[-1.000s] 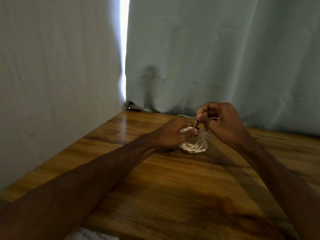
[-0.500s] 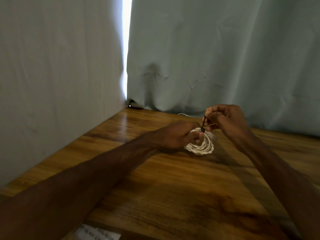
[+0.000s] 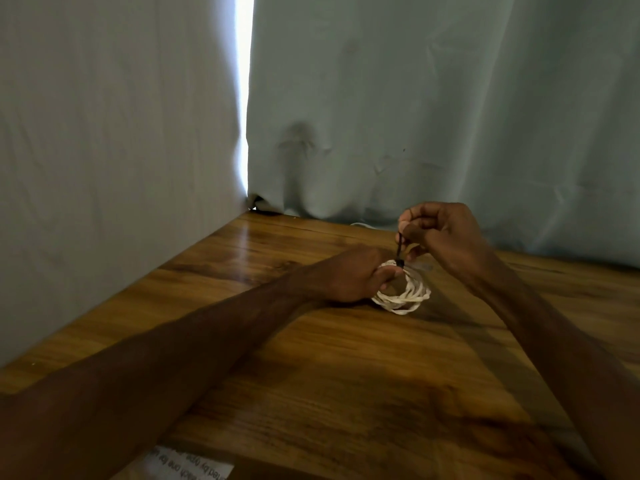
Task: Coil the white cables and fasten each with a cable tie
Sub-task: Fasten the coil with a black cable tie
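Observation:
A white cable wound into a small coil (image 3: 407, 296) lies on the wooden table (image 3: 311, 358), its far side lifted a little. My left hand (image 3: 349, 275) grips the coil's left and top part. A thin black cable tie (image 3: 400, 249) rises from the top of the coil. My right hand (image 3: 441, 237) pinches the tie's upper end between thumb and fingers, just above and to the right of the coil. The tie's loop around the strands is mostly hidden by my fingers.
Pale blue-grey curtains (image 3: 415, 116) hang close behind and to the left of the table, with a bright gap (image 3: 243, 98) between them. A bit of white cable (image 3: 360, 224) shows at the curtain's foot. A printed sheet (image 3: 190, 467) lies at the near edge.
My right hand has drawn the black tie upward and to the right, so more of it shows above the coil. The coil and my left hand shifted slightly right.

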Available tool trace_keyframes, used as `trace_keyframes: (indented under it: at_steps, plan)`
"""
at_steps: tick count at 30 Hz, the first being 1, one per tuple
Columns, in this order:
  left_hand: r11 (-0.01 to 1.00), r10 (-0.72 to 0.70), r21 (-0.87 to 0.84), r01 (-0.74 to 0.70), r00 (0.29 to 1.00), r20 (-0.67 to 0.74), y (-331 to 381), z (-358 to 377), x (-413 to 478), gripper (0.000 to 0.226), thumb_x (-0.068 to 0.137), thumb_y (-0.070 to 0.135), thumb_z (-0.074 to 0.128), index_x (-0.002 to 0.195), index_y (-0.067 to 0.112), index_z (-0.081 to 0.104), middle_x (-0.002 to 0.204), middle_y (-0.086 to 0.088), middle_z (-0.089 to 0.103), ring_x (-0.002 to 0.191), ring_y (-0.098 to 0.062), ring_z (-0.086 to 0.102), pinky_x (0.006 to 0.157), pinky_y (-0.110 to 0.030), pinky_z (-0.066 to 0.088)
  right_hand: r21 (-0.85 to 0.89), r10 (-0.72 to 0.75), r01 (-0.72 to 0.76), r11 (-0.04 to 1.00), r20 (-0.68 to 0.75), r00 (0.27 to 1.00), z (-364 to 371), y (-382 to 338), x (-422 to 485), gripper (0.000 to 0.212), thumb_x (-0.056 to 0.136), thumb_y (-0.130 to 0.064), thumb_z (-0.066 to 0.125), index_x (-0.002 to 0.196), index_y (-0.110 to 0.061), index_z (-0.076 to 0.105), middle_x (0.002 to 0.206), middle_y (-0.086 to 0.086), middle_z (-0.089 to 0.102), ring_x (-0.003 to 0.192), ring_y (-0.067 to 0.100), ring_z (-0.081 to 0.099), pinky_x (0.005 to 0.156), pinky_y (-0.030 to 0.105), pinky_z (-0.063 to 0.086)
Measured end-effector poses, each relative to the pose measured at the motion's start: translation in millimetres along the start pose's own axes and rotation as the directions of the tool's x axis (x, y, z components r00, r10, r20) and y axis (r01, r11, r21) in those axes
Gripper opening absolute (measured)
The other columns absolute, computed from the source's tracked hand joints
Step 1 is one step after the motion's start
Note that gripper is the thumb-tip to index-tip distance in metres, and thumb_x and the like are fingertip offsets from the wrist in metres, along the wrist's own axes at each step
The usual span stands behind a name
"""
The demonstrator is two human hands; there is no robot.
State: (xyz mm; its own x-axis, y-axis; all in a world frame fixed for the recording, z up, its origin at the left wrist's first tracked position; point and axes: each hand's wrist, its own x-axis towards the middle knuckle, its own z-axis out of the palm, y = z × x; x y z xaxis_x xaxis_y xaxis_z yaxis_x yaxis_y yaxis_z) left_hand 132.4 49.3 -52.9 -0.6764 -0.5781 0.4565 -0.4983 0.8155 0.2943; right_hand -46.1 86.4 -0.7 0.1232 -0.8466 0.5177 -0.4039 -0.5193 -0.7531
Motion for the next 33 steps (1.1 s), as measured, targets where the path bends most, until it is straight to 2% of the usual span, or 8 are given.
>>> trace_keyframes:
  at_steps: [3,7,12,16,23,27,30,33]
  plan:
    - [0.999,-0.026,-0.044,0.027,1.000,0.016,-6,-6,-4,0.039,0.107,0.025,0.046,0.069,0.030,0.055,0.064,0.011,0.058,0.058,0.000,0.055,0.062,-0.022,0.040,-0.024,-0.050,0.051,0.998,0.041,0.998,7,-2,0,0.008,0.093,0.007,0.064,0.093,0.002,0.070,0.076,0.018,0.073,0.067,0.032,0.071,0.061,0.036,0.063]
    - [0.995,-0.053,-0.087,0.056,0.998,0.041,-3,-9,-5,0.036,0.107,0.025,0.048,0.072,0.027,0.059,0.068,0.010,0.062,0.061,-0.001,0.058,0.064,-0.023,0.043,0.020,-0.046,0.044,0.999,0.076,0.996,8,-3,-1,0.008,0.093,0.007,0.065,0.092,0.002,0.070,0.073,0.016,0.073,0.065,0.033,0.070,0.062,0.040,0.064]
    - [0.992,-0.050,-0.121,0.047,0.998,-0.023,-7,-8,-5,0.028,0.105,0.031,0.053,0.078,0.034,0.059,0.074,0.013,0.065,0.070,0.001,0.061,0.068,-0.027,0.047,0.149,0.036,-0.034,0.988,-0.011,0.999,4,-1,-2,0.008,0.096,0.003,0.061,0.098,0.003,0.069,0.078,0.016,0.073,0.066,0.025,0.070,0.057,0.030,0.061]
    - [0.996,-0.040,-0.084,0.031,0.994,-0.098,-8,-7,-4,0.025,0.104,0.032,0.055,0.080,0.038,0.056,0.076,0.017,0.062,0.072,0.004,0.060,0.065,-0.021,0.040,0.139,0.046,-0.039,0.989,-0.044,0.998,-1,2,1,0.011,0.098,-0.003,0.062,0.105,0.001,0.069,0.085,0.013,0.076,0.075,0.023,0.074,0.060,0.032,0.063]
    - [0.998,-0.054,-0.041,0.048,0.988,-0.143,-14,-5,-4,0.015,0.103,0.034,0.056,0.089,0.031,0.061,0.080,0.018,0.061,0.075,0.003,0.059,0.065,-0.021,0.041,0.112,0.000,0.001,0.994,-0.005,1.000,-2,3,1,0.018,0.097,-0.005,0.064,0.114,-0.001,0.069,0.094,0.015,0.077,0.084,0.025,0.076,0.065,0.033,0.064]
    - [0.998,-0.057,0.004,0.059,0.980,-0.188,-20,-3,-4,0.019,0.104,0.034,0.055,0.094,0.022,0.066,0.085,0.012,0.064,0.076,0.001,0.058,0.066,-0.023,0.041,0.136,-0.008,0.003,0.991,0.030,1.000,-3,2,1,0.024,0.103,-0.016,0.057,0.103,-0.001,0.076,0.099,0.012,0.078,0.091,0.027,0.075,0.072,0.038,0.063]
    - [0.997,-0.030,0.062,0.045,0.972,-0.233,-23,-6,-4,0.023,0.104,0.032,0.054,0.100,0.014,0.069,0.087,0.007,0.066,0.073,0.001,0.055,0.064,-0.014,0.035,0.140,-0.008,0.004,0.990,0.034,0.999,-5,1,1,0.028,0.101,-0.024,0.060,0.098,-0.003,0.078,0.097,0.012,0.079,0.085,0.023,0.072,0.071,0.039,0.062]
    - [0.991,-0.002,0.126,0.034,0.969,-0.248,-24,-7,-4,0.025,0.103,0.034,0.051,0.103,0.014,0.066,0.093,0.000,0.069,0.077,-0.006,0.055,0.070,-0.024,0.038,0.115,0.012,-0.022,0.993,0.086,0.996,-9,3,1,0.019,0.093,-0.020,0.071,0.098,-0.005,0.080,0.093,0.013,0.079,0.080,0.024,0.071,0.070,0.037,0.062]
